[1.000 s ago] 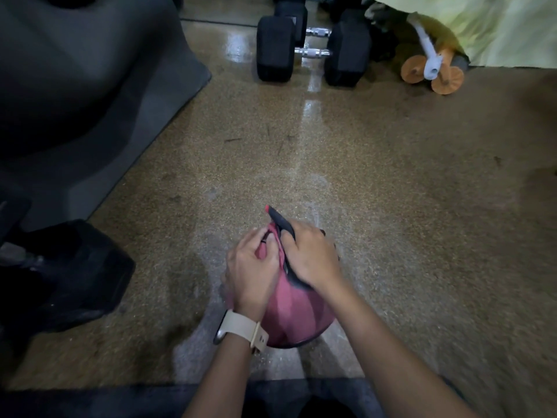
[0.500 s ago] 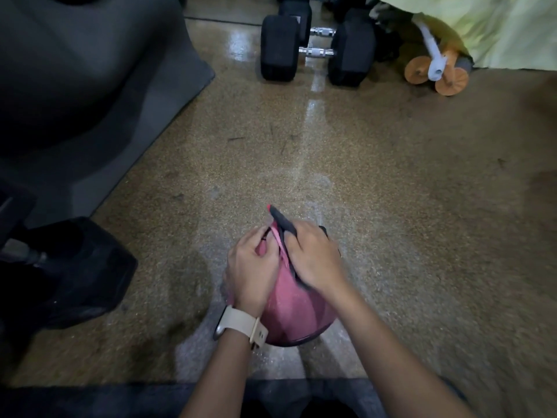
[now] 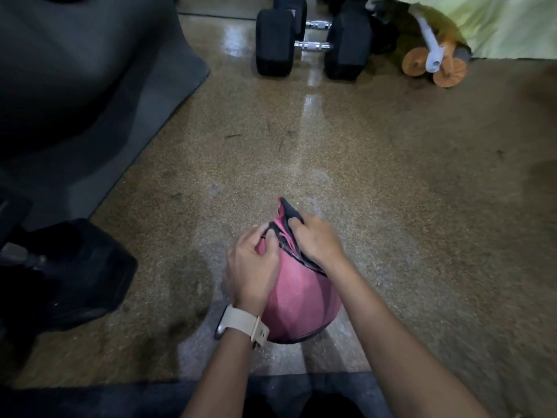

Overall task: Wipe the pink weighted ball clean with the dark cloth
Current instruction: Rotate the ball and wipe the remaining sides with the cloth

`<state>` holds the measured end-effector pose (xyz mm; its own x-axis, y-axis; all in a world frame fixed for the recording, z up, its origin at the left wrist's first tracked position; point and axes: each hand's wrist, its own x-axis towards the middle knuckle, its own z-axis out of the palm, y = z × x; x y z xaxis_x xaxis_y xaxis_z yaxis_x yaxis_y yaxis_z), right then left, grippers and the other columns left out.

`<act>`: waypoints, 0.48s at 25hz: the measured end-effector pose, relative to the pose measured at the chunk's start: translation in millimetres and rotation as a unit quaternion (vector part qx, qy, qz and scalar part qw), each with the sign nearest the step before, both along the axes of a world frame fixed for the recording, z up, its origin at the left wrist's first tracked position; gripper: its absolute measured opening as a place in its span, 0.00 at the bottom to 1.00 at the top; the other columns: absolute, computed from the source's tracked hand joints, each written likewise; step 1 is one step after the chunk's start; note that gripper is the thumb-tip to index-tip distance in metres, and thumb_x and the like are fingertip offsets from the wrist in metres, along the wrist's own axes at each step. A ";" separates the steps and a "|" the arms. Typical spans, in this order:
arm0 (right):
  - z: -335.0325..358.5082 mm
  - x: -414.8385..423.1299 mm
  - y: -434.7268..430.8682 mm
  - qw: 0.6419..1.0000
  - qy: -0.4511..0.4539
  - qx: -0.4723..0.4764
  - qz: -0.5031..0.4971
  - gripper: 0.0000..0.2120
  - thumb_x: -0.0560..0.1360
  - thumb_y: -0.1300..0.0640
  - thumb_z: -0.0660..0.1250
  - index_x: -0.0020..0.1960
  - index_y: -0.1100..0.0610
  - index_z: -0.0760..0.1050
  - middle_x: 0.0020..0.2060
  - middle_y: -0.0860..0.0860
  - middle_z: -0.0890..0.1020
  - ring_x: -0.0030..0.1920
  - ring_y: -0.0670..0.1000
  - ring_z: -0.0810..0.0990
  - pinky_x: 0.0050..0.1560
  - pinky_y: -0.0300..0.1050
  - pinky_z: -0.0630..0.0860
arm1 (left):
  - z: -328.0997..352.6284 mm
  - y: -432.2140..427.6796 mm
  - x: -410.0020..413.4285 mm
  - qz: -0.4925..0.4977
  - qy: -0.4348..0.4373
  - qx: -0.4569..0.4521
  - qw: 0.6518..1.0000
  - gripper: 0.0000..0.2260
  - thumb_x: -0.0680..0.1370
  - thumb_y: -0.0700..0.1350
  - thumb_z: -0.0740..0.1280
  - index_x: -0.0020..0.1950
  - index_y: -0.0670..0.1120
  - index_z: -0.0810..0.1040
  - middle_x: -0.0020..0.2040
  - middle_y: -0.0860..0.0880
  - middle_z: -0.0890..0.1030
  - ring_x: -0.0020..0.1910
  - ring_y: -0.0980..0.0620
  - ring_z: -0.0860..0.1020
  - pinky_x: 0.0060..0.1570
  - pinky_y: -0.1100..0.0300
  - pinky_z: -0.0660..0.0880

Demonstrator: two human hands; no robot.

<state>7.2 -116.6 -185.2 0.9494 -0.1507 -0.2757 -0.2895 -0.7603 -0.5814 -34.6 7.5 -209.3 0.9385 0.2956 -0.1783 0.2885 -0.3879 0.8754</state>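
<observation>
The pink weighted ball (image 3: 297,303) rests on the speckled floor just in front of me. My left hand (image 3: 251,268), with a beige watch on the wrist, lies curled over the ball's upper left side and steadies it. My right hand (image 3: 316,241) presses the dark cloth (image 3: 287,211) with a pink edge onto the ball's top right. A corner of the cloth sticks up beyond my fingers; the rest is hidden under my palm.
Black dumbbells (image 3: 313,43) stand at the far end of the floor, with an orange-wheeled ab roller (image 3: 434,63) and a yellow-green sheet (image 3: 488,22) to their right. A dark mat (image 3: 99,86) and a black weight (image 3: 69,273) lie on the left.
My right hand has slid the cloth slightly up and over the ball's top. The left hand keeps its hold and the ball stays in place.
</observation>
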 end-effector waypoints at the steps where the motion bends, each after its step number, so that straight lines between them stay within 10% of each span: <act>1: -1.5 -1.1 1.6 1.000 -0.012 -0.019 -0.004 0.15 0.78 0.49 0.54 0.54 0.54 0.76 0.53 0.57 0.82 0.56 0.60 0.78 0.52 0.52 0.71 | -0.4 -1.0 1.5 0.009 0.011 0.002 1.000 0.21 0.74 0.61 0.61 0.60 0.57 0.84 0.64 0.58 0.83 0.66 0.53 0.79 0.69 0.50 0.74; 7: -24.4 -123.2 14.4 0.976 -0.218 0.024 -0.005 0.23 0.79 0.45 0.51 0.73 0.45 0.65 0.73 0.42 0.66 0.76 0.46 0.56 0.75 0.48 0.49 | -5.9 1.0 5.0 0.010 0.002 -0.019 1.000 0.19 0.75 0.58 0.63 0.59 0.54 0.86 0.62 0.54 0.85 0.63 0.51 0.81 0.67 0.50 0.75; 12: -18.4 -51.0 -18.8 0.967 -0.077 0.171 -0.175 0.12 0.81 0.50 0.55 0.49 0.52 0.77 0.46 0.48 0.81 0.55 0.55 0.79 0.47 0.47 0.68 | 1.5 -4.2 1.4 0.030 0.018 0.009 0.999 0.23 0.72 0.63 0.58 0.60 0.58 0.84 0.64 0.58 0.83 0.66 0.51 0.79 0.68 0.48 0.74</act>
<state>-43.8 -135.4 -203.6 0.8907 -0.3946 -0.2255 -0.3840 -0.3880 -0.8379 -33.2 3.2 -207.8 0.9122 0.3542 -0.2060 0.3427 -0.3840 0.8574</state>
